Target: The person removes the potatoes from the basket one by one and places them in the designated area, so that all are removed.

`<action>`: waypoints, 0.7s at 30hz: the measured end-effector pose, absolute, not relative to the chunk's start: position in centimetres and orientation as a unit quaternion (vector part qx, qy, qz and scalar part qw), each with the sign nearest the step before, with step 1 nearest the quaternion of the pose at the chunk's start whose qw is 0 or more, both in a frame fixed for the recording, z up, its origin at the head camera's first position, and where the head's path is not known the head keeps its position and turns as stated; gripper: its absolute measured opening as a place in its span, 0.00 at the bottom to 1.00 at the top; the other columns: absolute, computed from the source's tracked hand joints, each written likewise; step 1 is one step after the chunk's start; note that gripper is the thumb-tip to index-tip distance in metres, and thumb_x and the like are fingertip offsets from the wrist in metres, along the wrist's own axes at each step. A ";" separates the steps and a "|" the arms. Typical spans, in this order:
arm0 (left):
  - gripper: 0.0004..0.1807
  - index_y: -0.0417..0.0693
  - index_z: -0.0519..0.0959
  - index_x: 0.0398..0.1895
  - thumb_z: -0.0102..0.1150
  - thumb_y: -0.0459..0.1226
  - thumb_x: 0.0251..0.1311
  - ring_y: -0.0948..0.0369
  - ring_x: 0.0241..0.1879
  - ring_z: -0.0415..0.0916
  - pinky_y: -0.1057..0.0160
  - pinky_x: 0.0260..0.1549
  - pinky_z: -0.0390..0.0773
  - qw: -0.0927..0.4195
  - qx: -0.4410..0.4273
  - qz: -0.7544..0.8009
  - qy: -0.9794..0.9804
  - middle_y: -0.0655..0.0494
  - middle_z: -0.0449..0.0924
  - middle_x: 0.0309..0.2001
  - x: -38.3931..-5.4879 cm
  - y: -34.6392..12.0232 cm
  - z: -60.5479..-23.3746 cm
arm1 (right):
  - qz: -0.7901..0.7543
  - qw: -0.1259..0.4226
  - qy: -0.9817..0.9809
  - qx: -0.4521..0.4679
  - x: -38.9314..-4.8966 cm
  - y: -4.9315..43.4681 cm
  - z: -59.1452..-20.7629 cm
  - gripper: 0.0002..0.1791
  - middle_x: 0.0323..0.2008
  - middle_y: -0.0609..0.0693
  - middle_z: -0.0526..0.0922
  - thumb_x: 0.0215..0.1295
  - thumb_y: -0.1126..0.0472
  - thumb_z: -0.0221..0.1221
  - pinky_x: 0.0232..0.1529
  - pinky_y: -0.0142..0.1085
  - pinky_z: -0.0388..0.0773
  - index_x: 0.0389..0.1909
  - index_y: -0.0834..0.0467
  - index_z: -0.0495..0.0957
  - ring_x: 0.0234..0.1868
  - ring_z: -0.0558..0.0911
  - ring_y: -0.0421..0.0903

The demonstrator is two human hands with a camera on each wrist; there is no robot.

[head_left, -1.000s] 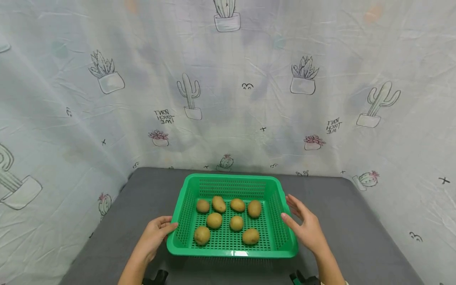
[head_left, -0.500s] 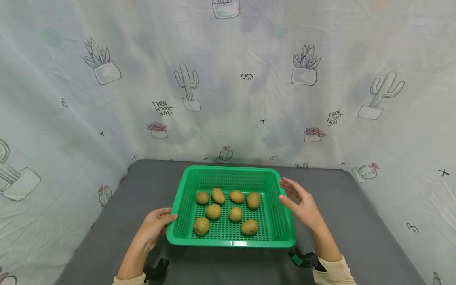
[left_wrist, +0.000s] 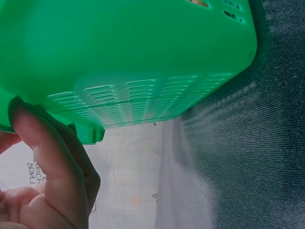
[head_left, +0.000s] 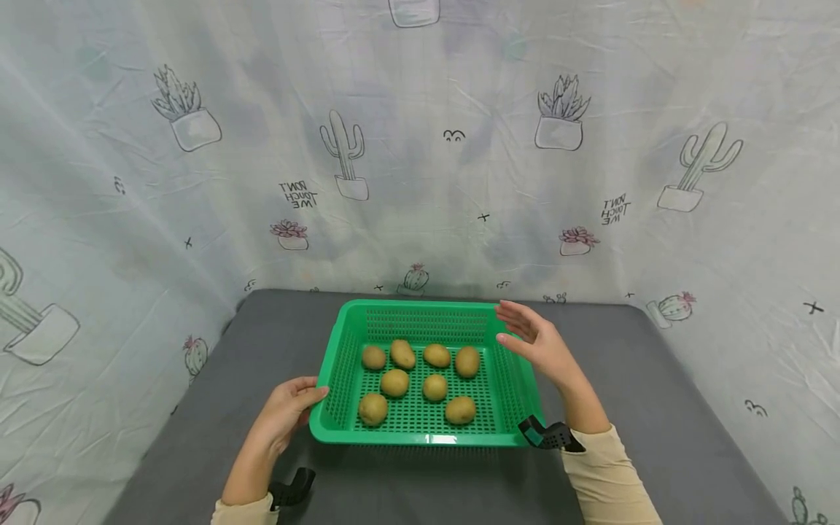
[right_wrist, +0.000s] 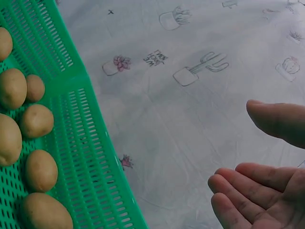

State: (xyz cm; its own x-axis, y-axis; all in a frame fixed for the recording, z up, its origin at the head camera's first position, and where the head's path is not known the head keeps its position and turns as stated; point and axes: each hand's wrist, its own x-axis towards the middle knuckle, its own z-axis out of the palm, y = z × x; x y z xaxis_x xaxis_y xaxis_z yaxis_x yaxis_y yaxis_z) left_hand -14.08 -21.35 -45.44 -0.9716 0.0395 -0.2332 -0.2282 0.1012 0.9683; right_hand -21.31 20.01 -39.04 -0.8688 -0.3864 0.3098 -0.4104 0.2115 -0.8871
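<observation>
A green plastic basket (head_left: 394,437) with slotted walls sits on the grey table, holding several potatoes (head_left: 394,383) spread over its floor. My left hand (head_left: 285,408) grips its left rim, thumb on top. In the left wrist view, that hand's fingers (left_wrist: 59,162) curl beneath the rim beside the basket's outer wall (left_wrist: 119,47). Above the far right part of the basket hovers my right hand (head_left: 541,354), thumb apart from the fingers. The right wrist view has this hand (right_wrist: 267,191) holding nothing and clear of the basket's rim (right_wrist: 102,124).
A grey cloth covers the table (head_left: 617,408) on both sides of the basket. Behind and around it hangs a pale curtain (head_left: 420,168) printed with cacti. Each wrist wears a black strap, such as the right strap (head_left: 551,436).
My right hand has moved up and left, from beside the basket's right rim to above its far right part. The left hand keeps its grip. The head view has tilted down slightly.
</observation>
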 end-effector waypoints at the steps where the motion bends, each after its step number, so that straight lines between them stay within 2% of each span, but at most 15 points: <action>1: 0.28 0.25 0.60 0.63 0.52 0.36 0.67 0.64 0.37 0.81 0.65 0.38 0.80 0.102 -0.064 0.667 0.735 0.45 0.80 0.45 -14.1 -21.4 -45.4 | 0.576 0.007 -0.775 0.259 -21.5 19.8 -39.1 0.32 0.65 0.66 0.64 0.66 0.68 0.56 0.64 0.37 0.65 0.69 0.64 0.57 0.66 0.64 0.59; 6: 0.26 0.25 0.62 0.62 0.52 0.36 0.68 0.64 0.37 0.81 0.65 0.37 0.80 0.108 -0.062 0.665 0.736 0.49 0.81 0.42 -14.0 -21.5 -45.5 | 0.589 -0.010 -0.766 0.256 -22.4 19.0 -39.4 0.31 0.66 0.64 0.65 0.67 0.68 0.55 0.65 0.44 0.63 0.69 0.63 0.58 0.67 0.64 0.60; 14: 0.25 0.25 0.64 0.60 0.52 0.37 0.68 0.64 0.34 0.81 0.65 0.35 0.80 0.109 -0.053 0.673 0.729 0.51 0.82 0.38 -14.4 -21.4 -45.5 | 0.627 -0.042 -0.743 0.228 -23.8 17.8 -39.4 0.33 0.68 0.61 0.63 0.66 0.65 0.57 0.68 0.46 0.59 0.70 0.61 0.57 0.69 0.63 0.57; 21: 0.24 0.25 0.65 0.59 0.51 0.36 0.67 0.64 0.34 0.81 0.65 0.36 0.80 0.107 -0.054 0.675 0.728 0.52 0.82 0.37 -14.3 -21.4 -45.6 | 0.636 -0.057 -0.735 0.226 -25.0 17.3 -39.7 0.35 0.68 0.61 0.62 0.65 0.65 0.58 0.69 0.49 0.56 0.71 0.62 0.55 0.69 0.61 0.57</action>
